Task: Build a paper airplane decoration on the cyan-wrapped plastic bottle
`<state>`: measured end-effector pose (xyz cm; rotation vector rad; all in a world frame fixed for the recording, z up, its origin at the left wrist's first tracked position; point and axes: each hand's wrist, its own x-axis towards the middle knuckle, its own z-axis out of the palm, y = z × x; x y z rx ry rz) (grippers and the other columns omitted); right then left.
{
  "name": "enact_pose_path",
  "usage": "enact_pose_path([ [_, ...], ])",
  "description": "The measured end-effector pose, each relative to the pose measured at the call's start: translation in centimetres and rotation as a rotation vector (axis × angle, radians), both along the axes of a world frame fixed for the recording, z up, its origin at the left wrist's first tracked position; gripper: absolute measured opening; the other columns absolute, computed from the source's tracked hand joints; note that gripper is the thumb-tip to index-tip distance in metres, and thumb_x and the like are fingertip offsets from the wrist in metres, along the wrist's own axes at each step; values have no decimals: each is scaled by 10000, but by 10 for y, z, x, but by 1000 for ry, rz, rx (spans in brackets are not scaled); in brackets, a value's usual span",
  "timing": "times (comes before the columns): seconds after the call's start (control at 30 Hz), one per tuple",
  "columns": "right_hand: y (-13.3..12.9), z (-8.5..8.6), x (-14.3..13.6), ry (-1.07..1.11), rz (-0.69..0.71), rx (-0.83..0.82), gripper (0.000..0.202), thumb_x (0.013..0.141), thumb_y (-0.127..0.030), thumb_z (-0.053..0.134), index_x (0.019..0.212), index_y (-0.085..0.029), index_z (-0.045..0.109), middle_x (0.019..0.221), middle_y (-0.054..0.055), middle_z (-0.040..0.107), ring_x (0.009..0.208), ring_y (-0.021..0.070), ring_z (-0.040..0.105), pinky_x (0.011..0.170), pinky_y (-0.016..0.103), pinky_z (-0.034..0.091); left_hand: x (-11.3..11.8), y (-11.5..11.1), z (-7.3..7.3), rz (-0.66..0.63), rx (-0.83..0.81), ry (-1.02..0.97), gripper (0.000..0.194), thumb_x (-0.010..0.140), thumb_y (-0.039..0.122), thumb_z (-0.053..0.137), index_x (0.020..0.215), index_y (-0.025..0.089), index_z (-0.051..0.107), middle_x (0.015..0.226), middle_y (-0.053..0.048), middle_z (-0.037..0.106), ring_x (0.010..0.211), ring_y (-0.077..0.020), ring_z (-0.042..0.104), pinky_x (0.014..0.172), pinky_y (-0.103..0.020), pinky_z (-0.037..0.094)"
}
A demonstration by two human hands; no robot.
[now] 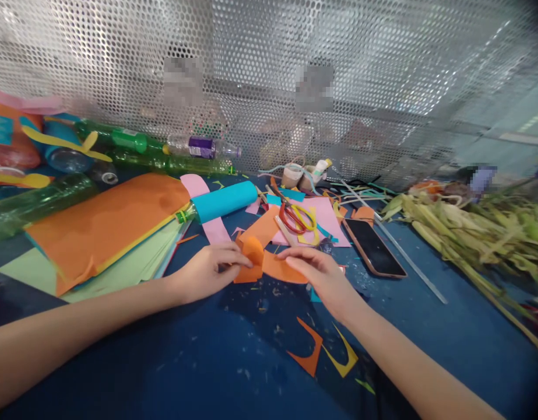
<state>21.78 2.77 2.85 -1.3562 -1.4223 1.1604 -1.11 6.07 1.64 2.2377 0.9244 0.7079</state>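
Note:
My left hand (214,269) has its fingers closed on the left part of a small orange paper piece (255,256), which has a rounded flap standing up. On the right, my right hand (315,268) pinches an orange paper strip (281,269) between thumb and fingers. The two papers meet between my hands; whether they are joined I cannot tell. Just behind lie red-handled scissors (295,219) and yellow-handled scissors (311,224) on pink paper (325,216). A bottle wrapped in blue paper (225,201) rests on a pink strip (215,230).
Orange and green sheets (115,227) lie left, with green bottles (41,204) beyond. A phone (373,248), a clear stick (411,262) and corn husks (474,227) are right. Paper scraps (310,350) lie in front. A perforated metal screen (260,70) stands behind.

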Motion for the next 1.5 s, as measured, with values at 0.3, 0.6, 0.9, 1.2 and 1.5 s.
enact_pose_path([
  [0.3, -10, 6, -5, -241, 187, 12, 135, 772, -207, 541, 831, -217, 661, 908, 16, 675, 795, 163, 614, 713, 294, 472, -6, -1, -5, 104, -11, 22, 188, 763, 188, 551, 886, 213, 690, 827, -21, 700, 723, -155, 623, 668, -239, 475],
  [0.6, -11, 4, -6, -90, 219, -339, 210, 771, -329, 582, 893, -205, 700, 887, 35, 702, 819, 177, 630, 698, 300, 497, -6, -13, -6, 92, -147, 82, 154, 790, 286, 562, 862, 249, 693, 804, 5, 705, 710, -156, 638, 668, -236, 475],
  [0.9, -12, 1, -2, -402, 260, -166, 16, 746, -198, 608, 759, -206, 610, 741, 7, 649, 678, 154, 614, 621, 277, 482, -3, -14, -6, 40, -6, 111, 53, 736, 221, 599, 780, 205, 623, 715, 20, 661, 622, -121, 589, 581, -200, 443],
  [1.2, -16, -3, -17, -241, 246, -247, 115, 788, -228, 578, 872, -186, 644, 861, 33, 689, 808, 154, 654, 748, 271, 514, -9, -14, -11, -74, 88, 116, 238, 710, 122, 595, 891, 243, 692, 785, 52, 716, 690, -126, 598, 685, -216, 454],
  [1.5, -16, -7, -16, -209, 126, -298, 120, 744, -276, 629, 807, -182, 668, 796, 30, 708, 740, 155, 661, 698, 262, 515, -11, -16, -12, -81, 12, 65, 347, 705, 133, 596, 1023, 243, 681, 878, 4, 704, 766, -140, 623, 734, -233, 481],
])
